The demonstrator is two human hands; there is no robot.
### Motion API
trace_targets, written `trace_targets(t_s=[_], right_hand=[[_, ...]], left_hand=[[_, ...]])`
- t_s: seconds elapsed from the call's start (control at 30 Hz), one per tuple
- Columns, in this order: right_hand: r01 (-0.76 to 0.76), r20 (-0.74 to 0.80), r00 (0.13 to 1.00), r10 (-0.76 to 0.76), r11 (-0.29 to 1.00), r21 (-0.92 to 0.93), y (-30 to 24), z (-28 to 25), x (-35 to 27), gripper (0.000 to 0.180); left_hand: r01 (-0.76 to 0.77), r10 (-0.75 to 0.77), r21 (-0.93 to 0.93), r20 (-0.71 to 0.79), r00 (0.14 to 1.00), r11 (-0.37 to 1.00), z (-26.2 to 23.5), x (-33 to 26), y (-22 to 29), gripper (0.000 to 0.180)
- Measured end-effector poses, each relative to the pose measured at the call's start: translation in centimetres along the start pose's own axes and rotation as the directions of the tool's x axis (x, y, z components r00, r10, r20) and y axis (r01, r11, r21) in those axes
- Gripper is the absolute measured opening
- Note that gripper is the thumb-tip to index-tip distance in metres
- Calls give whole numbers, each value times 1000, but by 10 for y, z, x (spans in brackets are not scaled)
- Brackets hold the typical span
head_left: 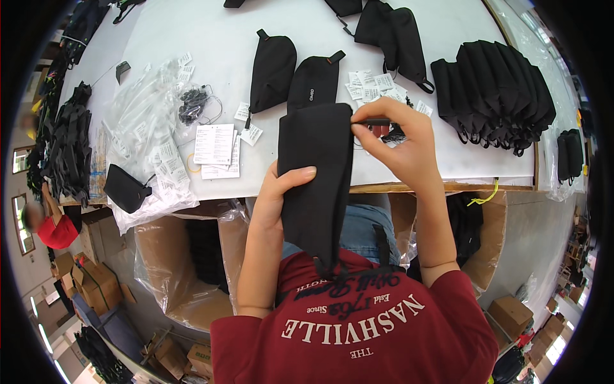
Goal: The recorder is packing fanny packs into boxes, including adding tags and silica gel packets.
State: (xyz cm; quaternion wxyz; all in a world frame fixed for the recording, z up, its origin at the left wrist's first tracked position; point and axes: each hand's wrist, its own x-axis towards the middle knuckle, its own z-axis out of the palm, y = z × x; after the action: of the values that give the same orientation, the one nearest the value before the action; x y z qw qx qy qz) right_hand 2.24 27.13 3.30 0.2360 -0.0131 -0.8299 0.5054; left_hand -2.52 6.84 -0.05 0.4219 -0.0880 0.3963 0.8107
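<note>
A long black fabric pouch [313, 147] is held up in front of me, over the table's front edge. My left hand [284, 185] is closed round its left side, with the thumb lying flat across the front. At the pouch's upper right corner, my right hand [403, 137] pinches a small black tab [374, 121] between thumb and fingertips. Whether the tab is a zipper pull or a loop I cannot tell. Just beyond lie two similar black pouches [274, 70], one partly hidden behind the held one.
White tags [371, 86] lie beyond my right hand. At the right sits a row of stacked black pouches [492, 96]. Clear plastic bags [150, 121], printed cards [214, 146] and a small black pouch [128, 189] lie at the left. Plastic-lined cartons [166, 256] stand below the table edge.
</note>
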Motion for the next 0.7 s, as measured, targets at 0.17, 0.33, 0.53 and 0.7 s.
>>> trace_targets(t_s=[0.17,0.33,0.53,0.7], right_hand=[[-114,89,988,128,982,-152,-5,2,0,11],[-9,85,996,22,988,-151,8,8,2,11],[163,79,985,-153,977,-138,0,8,1,15],[265,90,963,-253,949,-169,-1,6,9,15]], left_hand=[[-4,5,107,-5,1000,994,-6,-2,5,34],[-42,58,157,-101,993,987,2,-1,4,30],[-11,39,190,-147,988,982,-5,2,-2,33],[15,-9,68,-85,996,998,-11,-5,-5,35]])
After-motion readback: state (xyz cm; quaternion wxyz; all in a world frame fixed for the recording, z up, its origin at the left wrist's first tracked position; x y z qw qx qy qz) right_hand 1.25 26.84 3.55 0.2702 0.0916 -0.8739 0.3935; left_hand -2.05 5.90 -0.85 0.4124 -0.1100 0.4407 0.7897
